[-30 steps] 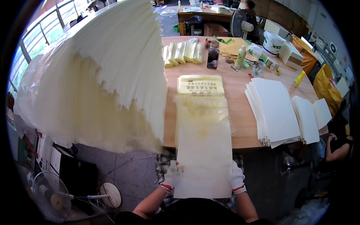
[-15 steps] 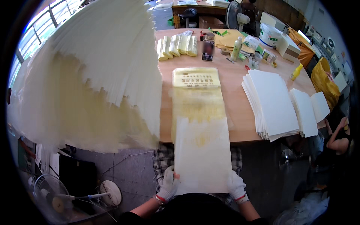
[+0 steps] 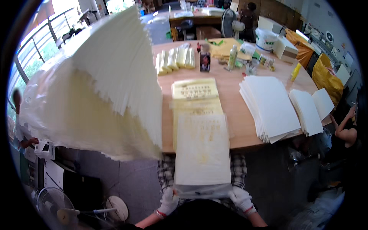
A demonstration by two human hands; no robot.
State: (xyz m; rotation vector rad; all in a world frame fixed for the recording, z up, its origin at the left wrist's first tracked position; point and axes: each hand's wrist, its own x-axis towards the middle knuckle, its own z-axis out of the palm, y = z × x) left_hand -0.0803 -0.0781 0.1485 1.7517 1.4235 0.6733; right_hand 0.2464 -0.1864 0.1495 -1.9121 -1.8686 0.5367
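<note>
My left hand [image 3: 168,202] and my right hand [image 3: 241,199], both in white knit gloves with red cuffs, are close to my body. Each is closed at a near corner of a clear plastic bag [image 3: 203,190]; the fingertips are partly hidden. Inside or under the thin plastic lies a white paper stack [image 3: 201,153], reaching from my lap over the table edge. Faint yellowish print shows on it. Beyond and beneath it, yellow printed bags [image 3: 194,89] lie flat on the table.
A tall heap of whitish plastic bags [image 3: 115,88] fills the left. On the table [image 3: 234,115] are folded yellow bundles [image 3: 175,59], a phone [image 3: 205,61], a bottle [image 3: 232,57], white sheets [image 3: 268,107] and a white bucket [image 3: 265,39]. A fan [image 3: 57,209] stands lower left; a person [image 3: 347,128] sits at right.
The white paper stack's near edge has moved away from my body, and a strip of clear plastic now shows between my hands. The hands stay at the near corners. The view has tilted slightly upward.
</note>
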